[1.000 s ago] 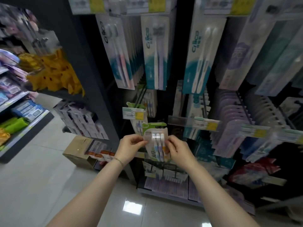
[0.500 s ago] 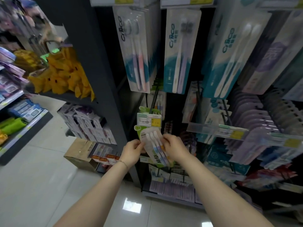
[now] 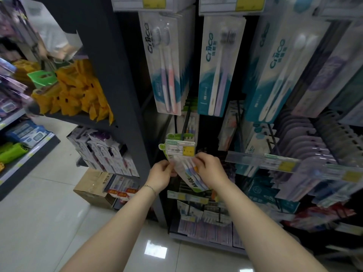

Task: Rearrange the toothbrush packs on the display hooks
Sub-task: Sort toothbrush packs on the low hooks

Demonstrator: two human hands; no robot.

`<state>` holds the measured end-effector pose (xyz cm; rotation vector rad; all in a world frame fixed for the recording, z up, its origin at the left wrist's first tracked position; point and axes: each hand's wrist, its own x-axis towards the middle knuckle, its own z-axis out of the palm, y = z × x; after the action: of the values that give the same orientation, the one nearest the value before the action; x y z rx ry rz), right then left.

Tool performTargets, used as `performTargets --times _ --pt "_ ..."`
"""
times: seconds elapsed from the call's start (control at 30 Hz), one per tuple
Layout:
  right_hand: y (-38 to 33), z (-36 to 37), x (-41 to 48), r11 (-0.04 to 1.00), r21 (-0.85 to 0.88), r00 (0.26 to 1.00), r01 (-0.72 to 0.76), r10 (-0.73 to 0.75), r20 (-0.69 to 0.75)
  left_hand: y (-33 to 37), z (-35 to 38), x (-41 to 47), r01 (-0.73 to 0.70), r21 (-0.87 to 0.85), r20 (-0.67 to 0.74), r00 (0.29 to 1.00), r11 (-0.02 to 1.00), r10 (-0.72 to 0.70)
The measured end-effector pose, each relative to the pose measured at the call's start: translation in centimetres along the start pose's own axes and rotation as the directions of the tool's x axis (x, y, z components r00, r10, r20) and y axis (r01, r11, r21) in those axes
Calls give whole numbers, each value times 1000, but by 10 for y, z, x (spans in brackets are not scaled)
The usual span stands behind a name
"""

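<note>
Both hands hold one pack (image 3: 189, 178) low on the display, just under the tag (image 3: 179, 150) at the near end of a hook (image 3: 186, 120). The left hand (image 3: 163, 173) pinches the pack's left edge between thumb and fingers. The right hand (image 3: 210, 169) has its grip curled over the right edge, with the fingertips on the front. The pack is tilted: its green top is tucked up behind the tag and its lower end swings to the right and nearer the camera. More packs of the same green kind hang further back on the hook.

The step looks like threading the pack's hang hole onto the hook tip. The tag hides both the hole and the tip, so I cannot tell whether the pack is on yet.

The main risk is a blind miss. If the tilted pack is pushed in while the hole is off the tip, the card may bend or tear at the hole. It may also press on the tag and knock it askew.

If either grip loosens before the hole catches, the pack would drop past the lower rows to the floor (image 3: 49, 213).

A hard shove could also rock the hook and jostle the packs already hanging on it.
</note>
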<state>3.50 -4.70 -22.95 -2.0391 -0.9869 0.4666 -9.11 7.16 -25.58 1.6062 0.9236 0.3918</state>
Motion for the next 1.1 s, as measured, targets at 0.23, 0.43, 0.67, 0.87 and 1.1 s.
performTargets --times 0.23,0.43,0.67,0.87,1.1 --pt "4 -15 -1 995 75 996 -61 65 -53 20 9 1 -31 -72 -52 998 997 28" --pt "5 -6 -8 997 36 997 -72 72 -24 5 5 -2 71 151 -143 989 986 -50" --pt "16 -20 -25 976 -217 999 -6 17 45 13 7 -26 -32 512 -34 998 858 57" --pt "21 -43 -44 826 -552 993 110 -114 29 31 35 -44 -240 742 155 970 626 188" --pt "45 -82 -79 778 -623 994 76 -110 -17 52 87 -65 -448 803 345 887 393 307"
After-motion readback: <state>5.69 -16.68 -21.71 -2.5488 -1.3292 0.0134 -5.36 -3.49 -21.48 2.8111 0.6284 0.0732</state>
